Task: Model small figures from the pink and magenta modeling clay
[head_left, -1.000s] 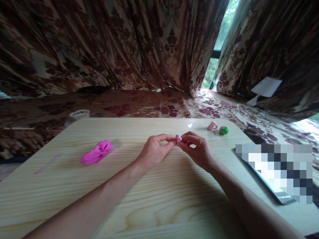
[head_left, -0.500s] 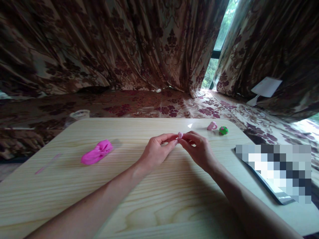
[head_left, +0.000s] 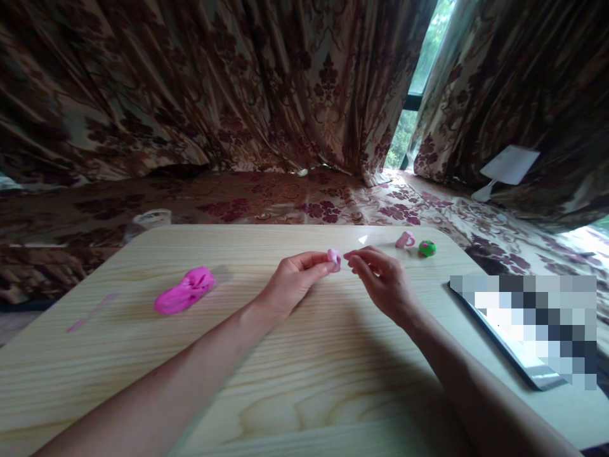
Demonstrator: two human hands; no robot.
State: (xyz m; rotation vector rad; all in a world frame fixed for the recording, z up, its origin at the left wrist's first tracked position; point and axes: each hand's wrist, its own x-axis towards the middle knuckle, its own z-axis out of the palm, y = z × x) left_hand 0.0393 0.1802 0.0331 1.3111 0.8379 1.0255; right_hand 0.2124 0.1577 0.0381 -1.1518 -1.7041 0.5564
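Between my left thumb and forefinger is a small light-pink clay piece (head_left: 333, 259), hollow-looking on its right side. My left hand (head_left: 297, 279) grips it just above the wooden table (head_left: 285, 368). A short gap to the right of it, my right hand (head_left: 383, 276) hovers, fingers bent and fingertips slightly apart; I see nothing in them. Beyond the right hand stand a tiny pink clay cup with a loop handle (head_left: 404, 240) and a green clay ball with pink spots (head_left: 427, 248). Left of my hands lies a bright pink lump, probably clay (head_left: 185, 291).
A thin pink stick (head_left: 92, 312) lies at the table's left. A flat dark-edged device (head_left: 533, 368), partly pixelated, rests at the right edge. Behind the table are a clear plastic container or bag (head_left: 150, 220), a white lamp (head_left: 510, 165) and patterned curtains (head_left: 266, 82).
My right hand has let go of the pink clay piece and drawn off slightly to the right. My left hand has shifted a little left, still holding the piece, which now shows more fully.
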